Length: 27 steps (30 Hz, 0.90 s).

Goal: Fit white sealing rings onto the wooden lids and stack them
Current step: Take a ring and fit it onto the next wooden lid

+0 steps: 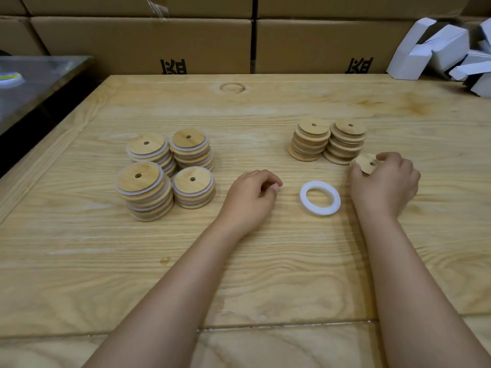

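White silicone, the sealing ring (321,211) lies flat on the wooden table (292,261) between both hands, ready for fitting. The left hand (252,192) rests loosely curled and empty. The right hand (385,179) pinches a tilted bare wooden lid (366,162) just beside the unfitted stacks (309,140). The ringed stacks (148,181) stand well apart, probably to keep finished work separate.
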Motion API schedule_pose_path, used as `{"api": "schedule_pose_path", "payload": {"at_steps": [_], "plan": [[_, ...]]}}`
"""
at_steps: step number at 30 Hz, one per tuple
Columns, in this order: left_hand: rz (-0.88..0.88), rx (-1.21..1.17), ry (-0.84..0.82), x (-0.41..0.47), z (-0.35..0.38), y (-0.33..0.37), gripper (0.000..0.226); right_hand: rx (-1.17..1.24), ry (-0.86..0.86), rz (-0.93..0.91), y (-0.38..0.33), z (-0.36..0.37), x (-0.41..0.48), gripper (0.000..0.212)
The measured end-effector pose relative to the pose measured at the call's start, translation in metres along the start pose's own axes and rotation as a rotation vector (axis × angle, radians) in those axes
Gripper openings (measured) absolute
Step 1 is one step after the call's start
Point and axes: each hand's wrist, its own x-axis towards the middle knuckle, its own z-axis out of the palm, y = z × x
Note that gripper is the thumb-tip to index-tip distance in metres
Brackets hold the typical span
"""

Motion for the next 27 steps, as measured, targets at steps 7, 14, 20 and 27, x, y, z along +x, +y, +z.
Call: {"api": "schedule_pose_path", "payload": {"at_steps": [7, 14, 20, 27], "plan": [[-0.082, -0.341, 0.061, 0.000, 0.001, -0.001, 0.025, 0.304, 0.142, -0.222, -0.029, -0.013, -0.016, 0.050], [-0.133, -0.721, 0.131, 0.004, -0.003, 0.007, 0.024, 0.431, -0.259, -0.665, -0.061, -0.007, -0.058, 0.051], [-0.162, -0.687, 0.168, 0.004, -0.004, 0.008, 0.018, 0.324, -0.386, -0.759, -0.063, 0.001, -0.069, 0.052], [-0.208, -0.762, 0.145, 0.006, -0.001, 0.007, 0.023, 0.233, -0.407, -0.755, -0.057, -0.005, -0.055, 0.047]]}}
